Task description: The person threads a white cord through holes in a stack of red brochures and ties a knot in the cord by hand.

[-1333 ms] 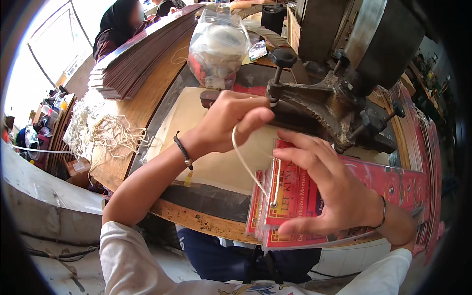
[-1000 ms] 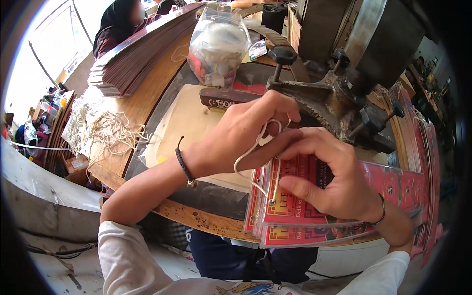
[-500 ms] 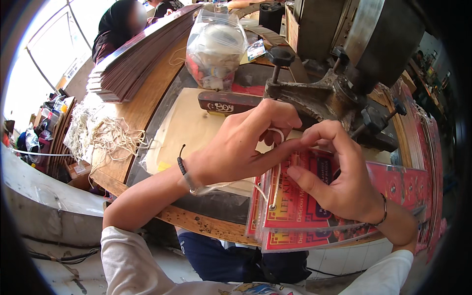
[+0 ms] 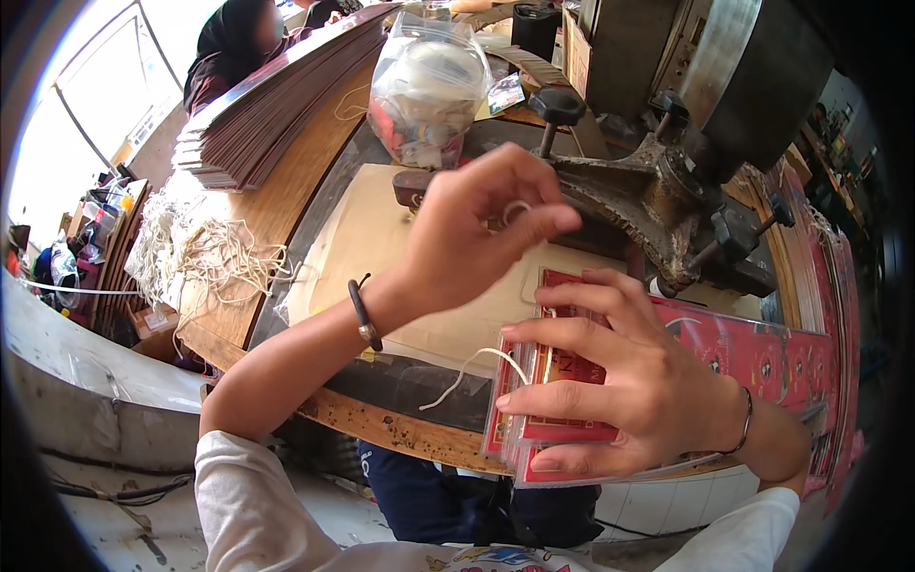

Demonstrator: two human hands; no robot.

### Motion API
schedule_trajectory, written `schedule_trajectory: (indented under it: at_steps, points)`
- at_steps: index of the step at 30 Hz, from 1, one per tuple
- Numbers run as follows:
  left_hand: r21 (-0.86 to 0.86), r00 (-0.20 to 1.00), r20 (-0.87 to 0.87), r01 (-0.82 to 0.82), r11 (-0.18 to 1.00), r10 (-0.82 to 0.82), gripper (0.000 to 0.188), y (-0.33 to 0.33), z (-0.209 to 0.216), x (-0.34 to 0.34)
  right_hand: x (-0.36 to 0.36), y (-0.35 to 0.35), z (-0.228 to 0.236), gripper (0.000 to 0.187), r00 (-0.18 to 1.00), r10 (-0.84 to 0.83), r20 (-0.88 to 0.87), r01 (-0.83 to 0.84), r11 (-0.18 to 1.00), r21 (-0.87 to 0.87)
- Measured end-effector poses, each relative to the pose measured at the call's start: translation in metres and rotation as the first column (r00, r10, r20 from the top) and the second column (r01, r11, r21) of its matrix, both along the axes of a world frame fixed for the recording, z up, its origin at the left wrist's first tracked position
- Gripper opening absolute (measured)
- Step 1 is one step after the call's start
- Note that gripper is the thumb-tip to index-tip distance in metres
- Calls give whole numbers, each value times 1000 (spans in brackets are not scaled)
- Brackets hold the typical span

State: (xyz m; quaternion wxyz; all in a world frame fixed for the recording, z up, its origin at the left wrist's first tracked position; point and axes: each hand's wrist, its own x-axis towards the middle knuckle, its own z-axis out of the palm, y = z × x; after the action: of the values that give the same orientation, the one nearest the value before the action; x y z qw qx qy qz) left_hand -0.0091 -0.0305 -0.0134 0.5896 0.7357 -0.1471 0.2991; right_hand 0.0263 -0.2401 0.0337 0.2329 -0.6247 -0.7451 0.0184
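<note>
One white cord point(image 4: 496, 350) at the edge of the red cards point(image 4: 572, 431)

Largest in the field, the wooden worktable point(image 4: 400, 434) curves across in front of the person. At its right stands a heavy machine point(image 4: 762, 95), its dark metal bracket point(image 4: 620, 191) reaching over the surface. A stack of long panels point(image 4: 257, 114) lies at the far left; nearer the middle are a pale sheet point(image 4: 334, 262) and a clear bag point(image 4: 424, 86) of mixed contents. A tangle of loose cords point(image 4: 205, 248) rests on the left side.

The red cards lie in an uneven pile at the table's near edge, right of centre. Upon them rests the right hand point(image 4: 629, 381), fingers spread wide, pressing the pile without grasping it. The left hand point(image 4: 491, 229) is raised above the pale sheet, clear of the cards, fingers curled toward the thumb; a small pale loop shows within the curl, but blur hides whether it is gripped.

Smallest, the cord's free end trails leftward from the cards. The step appears to be fastening cord to the pile; the next move seemingly calls for a steady right hand and control of that loose end.
</note>
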Motion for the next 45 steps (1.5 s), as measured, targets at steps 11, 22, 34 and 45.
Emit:
schedule_trajectory:
  at_steps: [11,22,34,45]
  points:
    - [-376,971,-141,127,918,-192,17,19,15,4,2,-3,-4,42,1000,21,-12,-20,996,85]
    - [-106,929,-124,336,936,-348,10,9,8,1,4,-6,-9,46,1000,6,20,-8,997,73]
    - [304,982,-51,191,933,-184,8,6,0,5,0,-3,-6,39,998,-46,45,42,995,91]
    - [319,986,-62,165,933,-153,11,5,3,3,6,-5,-4,28,995,-95,39,86,978,188]
